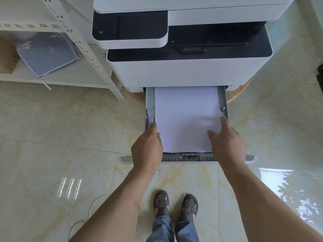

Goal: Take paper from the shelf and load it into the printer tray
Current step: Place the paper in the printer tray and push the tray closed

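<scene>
A white and black printer (183,70) stands in front of me with its grey paper tray (189,157) pulled out towards me. A stack of white paper (185,116) lies flat inside the tray. My left hand (148,147) grips the stack's left edge near the front corner, fingers curled down beside the tray's left wall. My right hand (227,142) holds the right edge, thumb resting on top of the sheets and index finger stretched along the right guide.
A white metal shelf (78,44) stands to the left, holding a blue-grey fabric item (47,51) and a cardboard box (6,56). Glossy marble-pattern floor tiles surround the printer. My sandalled feet (174,203) stand below the tray. White cables (94,206) lie on the floor lower left.
</scene>
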